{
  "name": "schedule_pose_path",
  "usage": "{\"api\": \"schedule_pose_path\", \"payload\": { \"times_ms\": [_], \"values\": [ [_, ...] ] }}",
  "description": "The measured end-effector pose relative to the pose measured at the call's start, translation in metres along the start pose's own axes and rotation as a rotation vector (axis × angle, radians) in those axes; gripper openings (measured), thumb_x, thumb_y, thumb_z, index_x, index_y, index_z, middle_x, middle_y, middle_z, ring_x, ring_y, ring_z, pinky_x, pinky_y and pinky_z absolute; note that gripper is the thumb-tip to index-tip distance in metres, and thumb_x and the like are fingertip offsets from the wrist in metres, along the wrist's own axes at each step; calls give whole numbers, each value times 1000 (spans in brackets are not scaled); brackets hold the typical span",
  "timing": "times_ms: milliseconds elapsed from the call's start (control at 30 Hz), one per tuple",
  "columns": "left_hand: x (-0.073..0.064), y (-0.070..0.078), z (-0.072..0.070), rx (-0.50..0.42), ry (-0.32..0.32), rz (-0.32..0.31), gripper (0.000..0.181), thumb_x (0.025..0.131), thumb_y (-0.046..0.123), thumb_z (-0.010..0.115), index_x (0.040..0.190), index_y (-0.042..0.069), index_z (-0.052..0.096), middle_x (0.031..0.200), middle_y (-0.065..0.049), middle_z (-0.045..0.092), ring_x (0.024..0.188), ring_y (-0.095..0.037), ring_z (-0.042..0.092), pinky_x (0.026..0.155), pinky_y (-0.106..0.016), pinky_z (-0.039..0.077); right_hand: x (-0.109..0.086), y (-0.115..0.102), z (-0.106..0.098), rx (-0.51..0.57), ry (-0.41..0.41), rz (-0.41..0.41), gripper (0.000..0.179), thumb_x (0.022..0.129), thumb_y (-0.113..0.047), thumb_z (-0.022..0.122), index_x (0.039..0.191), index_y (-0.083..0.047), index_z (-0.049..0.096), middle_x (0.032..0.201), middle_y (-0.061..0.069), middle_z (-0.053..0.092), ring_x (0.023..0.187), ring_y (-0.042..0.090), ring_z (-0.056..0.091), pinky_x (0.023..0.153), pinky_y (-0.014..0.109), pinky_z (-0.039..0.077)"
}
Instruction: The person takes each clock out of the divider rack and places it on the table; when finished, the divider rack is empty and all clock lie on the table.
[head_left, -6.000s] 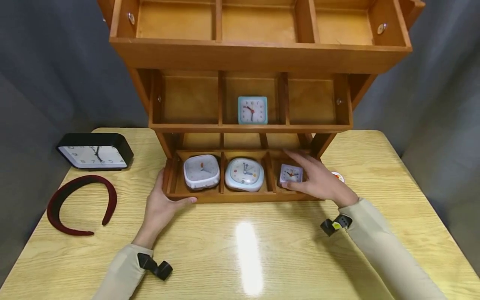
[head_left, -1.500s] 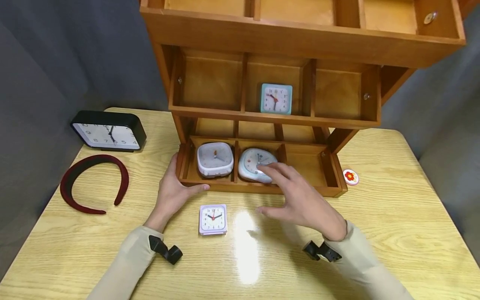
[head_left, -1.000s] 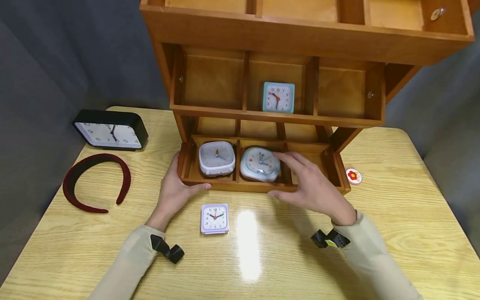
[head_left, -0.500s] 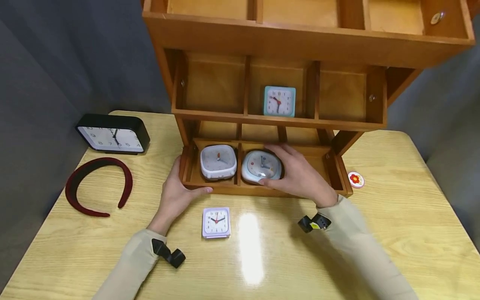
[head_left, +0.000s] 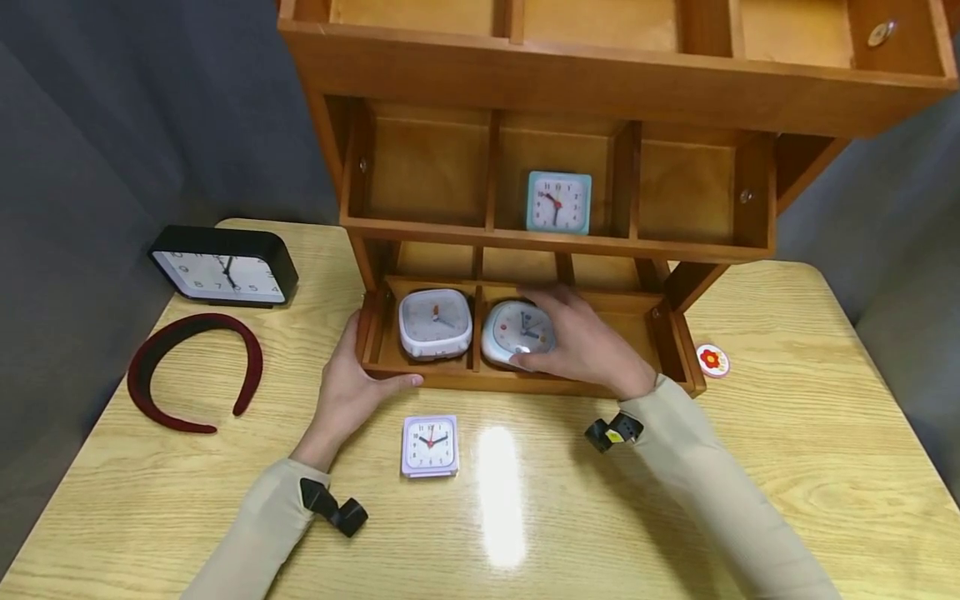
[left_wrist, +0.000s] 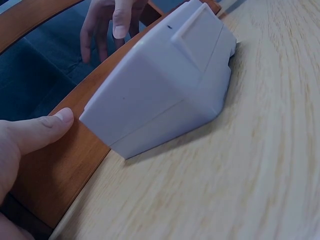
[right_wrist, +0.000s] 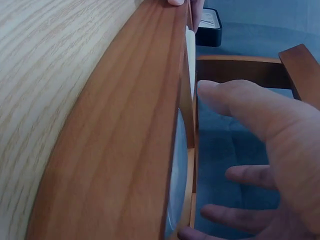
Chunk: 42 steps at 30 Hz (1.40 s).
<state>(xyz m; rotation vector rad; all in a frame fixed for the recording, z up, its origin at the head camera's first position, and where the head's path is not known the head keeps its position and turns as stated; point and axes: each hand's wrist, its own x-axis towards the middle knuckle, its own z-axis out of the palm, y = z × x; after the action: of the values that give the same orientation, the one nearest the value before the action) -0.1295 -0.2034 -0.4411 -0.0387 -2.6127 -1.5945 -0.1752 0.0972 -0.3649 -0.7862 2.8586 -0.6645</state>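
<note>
Bottom drawer (head_left: 480,382): we grip its left corner with our left hand (head_left: 348,392).
Right hand (head_left: 583,340): our fingers hang loose over the round blue clock (head_left: 517,329); we can't tell if they touch.
Round blue clock: in the drawer's middle part.
Purple clock (head_left: 430,446): on the counter (head_left: 810,492), in front.

Desk (head_left: 810,475): pale, yellowish surface, grain visible, far corners rounded. Dark grey, softly folded fabric (head_left: 97,150) hangs behind and along the left side; grey fabric also borders the right. Lighting: one elongated white glare (head_left: 500,500) on the desk's near middle.
</note>
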Motion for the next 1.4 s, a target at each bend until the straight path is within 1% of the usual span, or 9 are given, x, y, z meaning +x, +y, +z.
{"api": "schedule_pose_path", "payload": {
  "times_ms": [100,267,333,467,633,867,1167,1267,1400],
  "values": [
    [0,0,0,5,-2,-2,120,62,30,93,154,19,18,151,-9,40,136,-29,43,115,-46,32,3,-1,3,-11,-28,6,87,75,-39,81,145,-8,41,137,19,49,116,31,52,98,46,48],
    [0,0,0,-3,-11,-11,119,62,31,92,154,19,18,151,-9,39,136,-29,43,115,-45,34,10,-3,8,-49,-81,25,84,74,-37,82,142,-5,45,119,15,59,99,26,56,83,38,51],
    [-1,1,0,1,-11,-15,119,62,31,92,154,19,17,151,-9,40,136,-30,43,115,-45,34,13,-4,9,-62,-105,26,82,74,-35,82,140,-5,46,113,14,60,97,25,56,80,38,51],
    [-1,1,1,-2,-4,-16,119,62,30,93,154,19,18,150,-9,40,135,-30,44,115,-45,34,21,-7,10,-71,-162,53,81,74,-32,82,142,-7,45,116,14,60,105,29,54,87,41,50],
    [-1,0,2,-14,-10,-16,118,61,30,93,153,19,20,149,-8,42,135,-29,45,115,-44,35,27,-10,14,-100,-221,143,89,72,-27,84,148,-13,39,128,15,54,119,31,48,98,44,47],
    [-1,0,1,1,2,-9,118,62,30,93,154,19,19,151,-9,40,135,-30,44,115,-45,34,33,-11,19,-113,-218,159,91,71,-26,85,149,-14,38,132,18,51,125,35,43,100,46,47],
    [0,-1,0,-6,-7,-32,120,63,32,92,154,20,16,153,-9,37,137,-30,41,115,-45,33,39,-12,22,-130,-251,199,93,73,-32,84,151,-19,34,136,18,50,128,38,41,100,49,47],
    [0,-1,0,0,-3,-31,119,63,32,92,154,19,17,153,-9,37,137,-30,41,115,-45,33,39,-12,24,-149,-241,184,92,73,-32,84,150,-19,35,135,19,51,129,39,40,101,51,45],
    [-1,0,0,-3,0,-21,118,63,31,92,154,18,18,152,-9,39,137,-29,42,116,-45,33,38,-12,25,-154,-224,168,90,74,-32,83,149,-19,36,139,24,46,134,43,35,105,54,42]
  ]
}}
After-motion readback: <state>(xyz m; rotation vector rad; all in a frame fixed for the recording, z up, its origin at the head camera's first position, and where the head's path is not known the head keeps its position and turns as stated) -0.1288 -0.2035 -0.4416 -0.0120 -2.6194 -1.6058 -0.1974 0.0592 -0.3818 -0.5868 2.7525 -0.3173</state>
